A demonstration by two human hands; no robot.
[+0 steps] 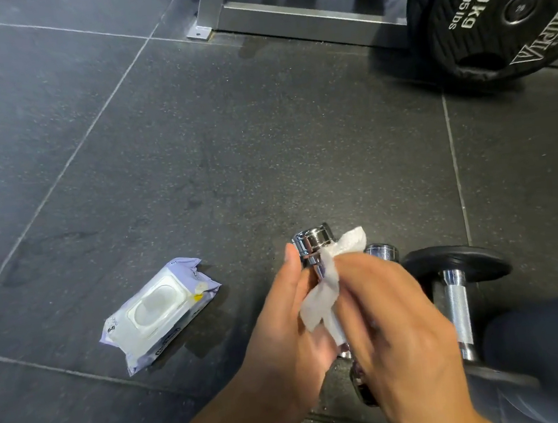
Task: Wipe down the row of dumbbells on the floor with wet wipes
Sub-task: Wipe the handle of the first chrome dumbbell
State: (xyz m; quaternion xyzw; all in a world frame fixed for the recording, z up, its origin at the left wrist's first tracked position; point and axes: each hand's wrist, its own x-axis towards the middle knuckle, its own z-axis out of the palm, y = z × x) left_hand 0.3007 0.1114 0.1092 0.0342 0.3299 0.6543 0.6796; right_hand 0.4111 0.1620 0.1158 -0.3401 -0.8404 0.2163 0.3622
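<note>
1. Wipes pack [159,313], lavender, lid shut, flat on the dark floor [195,151] well to the left of our hands. Soft and light; we'd judge it lifts from either end.
2. Left hand [283,331] is curled around the lower part of the small chrome dumbbell [312,242], thumb lying up along its side, holding it raised and tilted. The top head shows clear; the bottom head is hidden behind our hands.
3. That dumbbell looks stiff, polished, likely slick once wet. We judge the narrow handle the safest hold, which is where the left hand has it.
4. Wet wipe [327,289], white, limp and crumpled, draped against the handle just under the top head.
5. Right hand [395,319] is blurred; fingers are pressed on the wipe, pinching it against the handle.
6. Second chrome dumbbell [381,252] on the floor just behind, mostly hidden.
7. Black-plate dumbbell [457,296], knurled handle, beside it on the right; looks heavier, so better wiped in place.
8. Far right up top: 10 kg plate [491,16], not ours.
</note>
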